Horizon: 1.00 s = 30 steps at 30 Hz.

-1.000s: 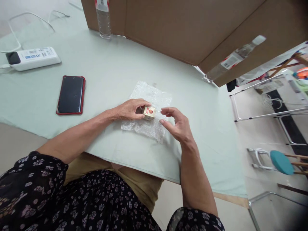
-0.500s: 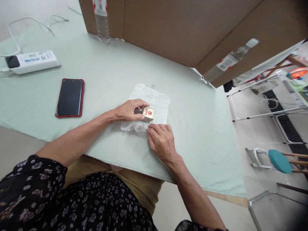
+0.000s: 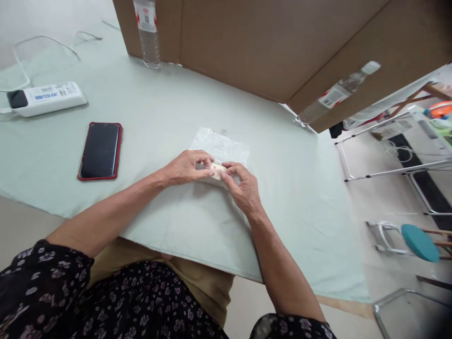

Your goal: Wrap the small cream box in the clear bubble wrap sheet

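A small cream cardboard box (image 3: 217, 166) with red print lies on a sheet of bubble wrap (image 3: 219, 144), and the near part of the wrap is folded up over it. My left hand (image 3: 187, 167) grips the box's left end between thumb and fingers, through or beside the wrap. At the right end, my right hand (image 3: 244, 187) is closed, thumb and fingers pinching the folded wrap against the box. Between the fingertips the print looks hazy under the plastic. The far part of the sheet lies flat on the cloth.
A phone in a red case (image 3: 100, 150) and a white power strip (image 3: 49, 98) lie to the left on the pale green cloth (image 3: 300, 207). One water bottle (image 3: 149, 40) stands against a brown cardboard panel (image 3: 240, 42); another bottle (image 3: 335, 96) leans at right. A teal stool (image 3: 420, 242) stands beyond the table.
My right hand has moved up from the wrap's near edge to the box, bringing that edge over it. My left hand still holds the box's left end. The view has shifted slightly.
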### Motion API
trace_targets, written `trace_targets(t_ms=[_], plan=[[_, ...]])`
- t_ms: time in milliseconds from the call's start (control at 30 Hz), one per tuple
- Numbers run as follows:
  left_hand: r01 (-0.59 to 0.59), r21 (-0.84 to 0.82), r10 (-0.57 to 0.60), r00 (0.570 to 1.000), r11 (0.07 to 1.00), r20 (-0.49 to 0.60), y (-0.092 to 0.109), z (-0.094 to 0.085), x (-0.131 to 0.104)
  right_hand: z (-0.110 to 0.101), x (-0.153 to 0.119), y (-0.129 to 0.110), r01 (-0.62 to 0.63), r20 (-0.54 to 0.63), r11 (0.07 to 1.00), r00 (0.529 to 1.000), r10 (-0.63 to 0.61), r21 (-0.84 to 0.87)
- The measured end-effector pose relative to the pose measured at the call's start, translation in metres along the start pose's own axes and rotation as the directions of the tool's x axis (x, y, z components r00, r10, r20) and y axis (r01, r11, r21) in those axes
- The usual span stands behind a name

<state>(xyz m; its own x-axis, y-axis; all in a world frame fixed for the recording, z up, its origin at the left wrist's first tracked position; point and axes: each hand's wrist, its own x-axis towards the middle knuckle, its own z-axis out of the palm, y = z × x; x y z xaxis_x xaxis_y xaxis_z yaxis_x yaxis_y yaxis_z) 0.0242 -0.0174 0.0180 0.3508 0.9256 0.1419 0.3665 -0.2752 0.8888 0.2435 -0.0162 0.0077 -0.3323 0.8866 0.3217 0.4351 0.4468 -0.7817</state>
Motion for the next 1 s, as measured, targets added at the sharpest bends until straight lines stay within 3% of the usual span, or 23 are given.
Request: trace_targets(t_ms=[167, 467, 1000], plan=[[0.039, -0.167, -0.050, 0.997, 0.985, -0.061, 0.004, 0.009, 0.000, 0.005, -0.003, 0.005, -0.067, -0.033, 0.995, 0.997, 0.070, 0.074], [0.045, -0.153, -0.065, 0.989, 0.987, -0.130, 0.001, 0.015, 0.000, 0.009, -0.004, 0.001, -0.091, -0.064, 0.992, 0.993, 0.097, 0.083], [0.051, -0.197, -0.080, 0.987, 0.979, -0.142, 0.003, 0.017, 0.000, 0.011, -0.004, -0.002, -0.123, -0.085, 0.985, 0.987, 0.133, 0.118]])
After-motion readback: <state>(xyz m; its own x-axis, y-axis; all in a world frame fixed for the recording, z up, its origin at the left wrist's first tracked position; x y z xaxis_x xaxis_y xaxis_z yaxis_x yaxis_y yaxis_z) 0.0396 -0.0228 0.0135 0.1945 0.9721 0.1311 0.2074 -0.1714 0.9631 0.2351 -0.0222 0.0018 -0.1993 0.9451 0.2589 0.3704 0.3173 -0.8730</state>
